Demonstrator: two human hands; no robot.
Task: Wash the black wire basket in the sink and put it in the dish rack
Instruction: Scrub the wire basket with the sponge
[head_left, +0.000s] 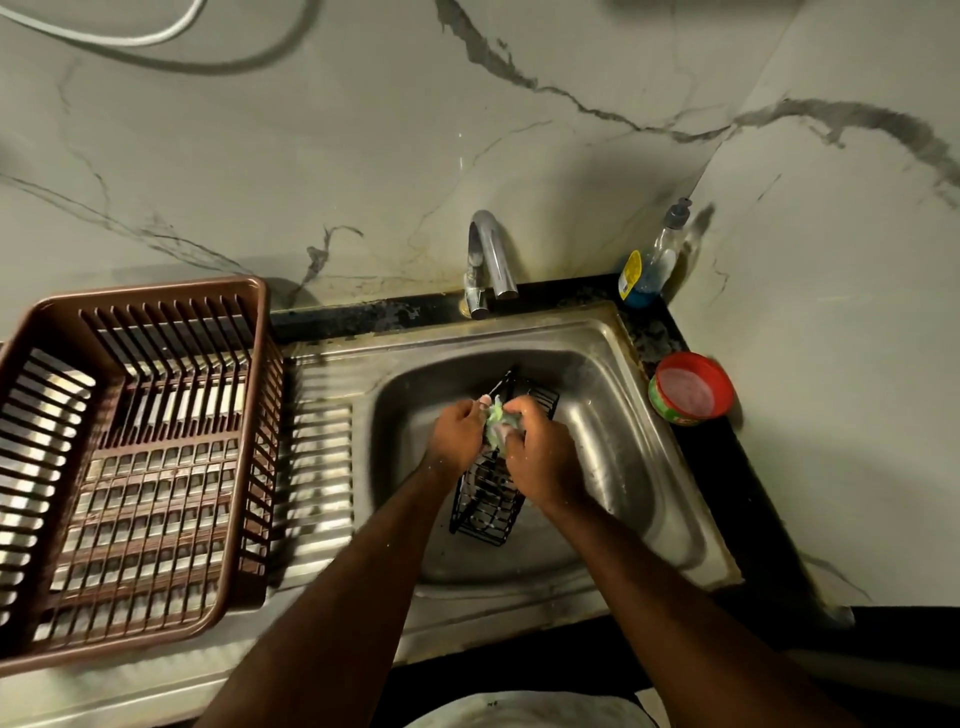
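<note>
Two hands in the sink, both busy over the black wire basket

From my remote seat I see the black wire basket lying inside the steel sink, long and narrow, its near end toward me and its far end tilted up toward the tap. My left hand sits at the basket's left edge with its fingers curled; its grip looks closed against the wire and the sponge, though I cannot tell which of the two it really pinches. My right hand is over the basket's right side, its grip wrapped round a soapy green sponge that shows between both hands, pressed onto the wire. Both forearms reach in from the bottom of the view.

Left of the sink, on the ribbed steel drainboard, stands the brown plastic dish rack, well apart from the basket. Its slatted sides and floor let the drainboard show through.

Behind the sink the chrome tap curves forward over the bowl; I cannot tell whether water runs. On the dark worktop at the far right corner stands a clear bottle with blue liquid, a yellow label and a grey pump top. Nearer, just beside the sink's right rim, sits a round red tub with pale paste inside. The marbled wall rises behind, and a white cable loops across its upper left
</note>
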